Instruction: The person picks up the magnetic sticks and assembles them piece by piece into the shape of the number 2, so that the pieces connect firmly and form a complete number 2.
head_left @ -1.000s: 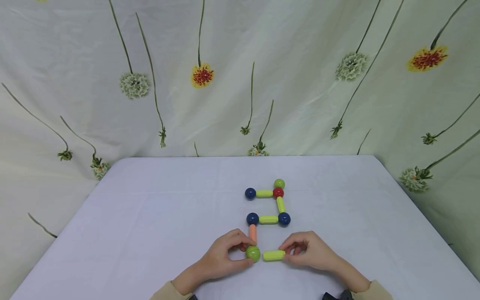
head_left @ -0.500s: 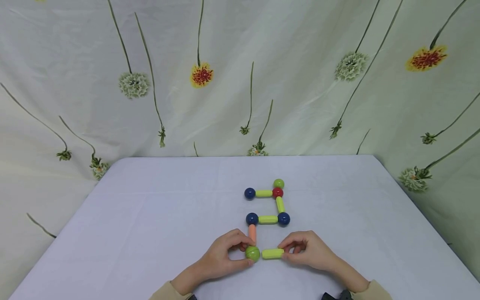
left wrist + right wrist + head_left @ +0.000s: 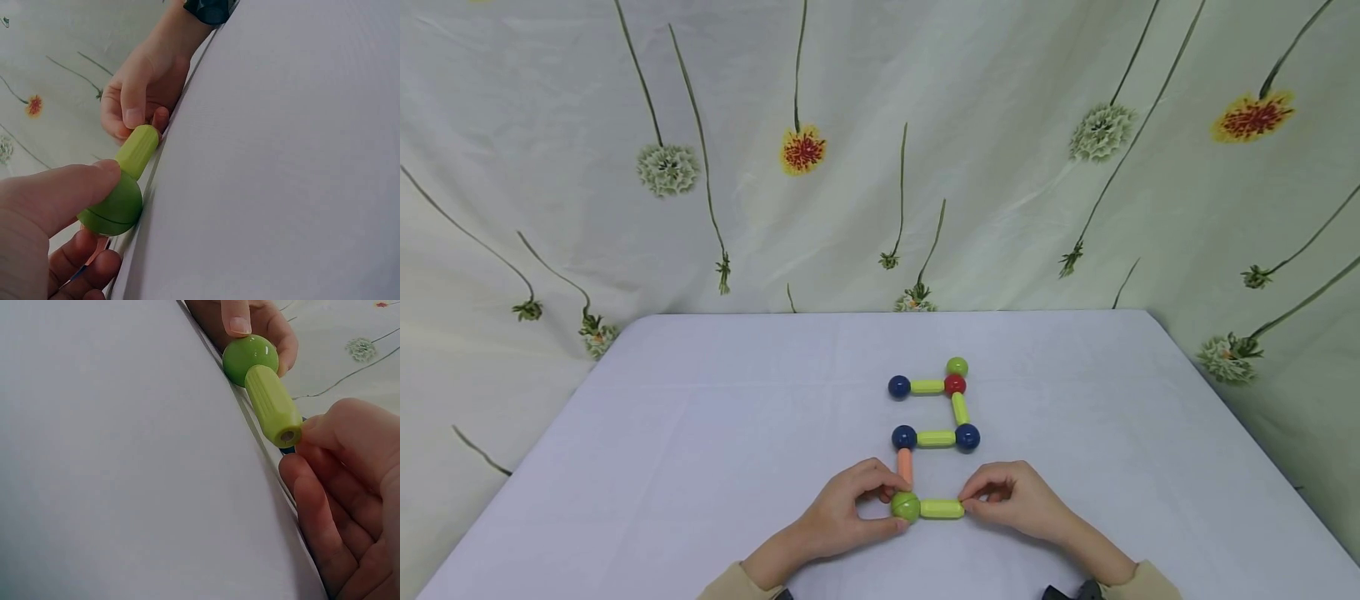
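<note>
My left hand (image 3: 850, 512) pinches a green ball (image 3: 906, 507) between thumb and fingers near the front of the table. A yellow-green magnetic stick (image 3: 942, 508) lies to the right of that ball, its left end against it. My right hand (image 3: 1018, 500) pinches the stick's outer end at the fingertips. In the right wrist view, the hollow end of the stick (image 3: 275, 406) shows beside the thumb. The left wrist view shows the green ball (image 3: 115, 203) under my left thumb. An orange stick (image 3: 905, 468) runs from the ball up to a dark blue ball (image 3: 904, 437).
Farther back, a yellow-green stick (image 3: 936, 438) joins the dark blue ball to another blue ball (image 3: 967, 437). Another stick (image 3: 960, 408) rises to a red ball (image 3: 955, 384), with a green ball (image 3: 957, 367) behind it. A top stick (image 3: 927, 387) reaches a blue ball (image 3: 899, 387).
The right hand's yellow-green stick has moved slightly left and closed the gap to the green ball. My right fingers now sit at its very end. The left hand stays put.
</note>
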Available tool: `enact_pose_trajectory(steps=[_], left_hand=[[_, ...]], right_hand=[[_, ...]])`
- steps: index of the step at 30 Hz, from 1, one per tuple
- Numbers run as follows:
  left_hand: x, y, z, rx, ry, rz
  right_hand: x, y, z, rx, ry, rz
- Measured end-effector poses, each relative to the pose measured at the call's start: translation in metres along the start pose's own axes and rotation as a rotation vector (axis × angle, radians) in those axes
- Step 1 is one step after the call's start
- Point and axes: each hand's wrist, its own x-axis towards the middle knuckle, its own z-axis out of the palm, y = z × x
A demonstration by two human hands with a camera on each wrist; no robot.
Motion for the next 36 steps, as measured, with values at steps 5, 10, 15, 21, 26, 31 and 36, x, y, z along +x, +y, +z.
enact_pose_trajectory(steps=[5,10,15,21,26,31,36], left_hand=[[0.000,0.000,0.000,-0.001,0.000,0.003],[0.000,-0.001,0.000,-0.002,0.000,0.004],[0.000,0.000,0.000,0.000,-0.005,-0.004],[0.000,0.000,-0.001,0.012,-0.007,0.000],[0.000,0.000,-0.001,0.006,-0.012,-0.011],[0.000,0.001,-0.001,-0.002,-0.015,-0.024],[0.001,0.002,-0.002,0.001,-0.018,-0.032]], right_hand=[[0.000,0.001,0.000,-0.006,-0.003,0.001],[0.000,-0.001,0.000,0.005,0.001,0.009],[0.001,-0.005,-0.002,0.044,-0.005,0.017],[0.006,-0.007,-0.006,0.088,0.021,0.048],[0.013,-0.011,-0.014,0.076,0.071,0.101],[0.024,-0.011,-0.027,0.041,0.147,0.123],[0.041,-0.003,-0.043,-0.039,0.226,0.118]])
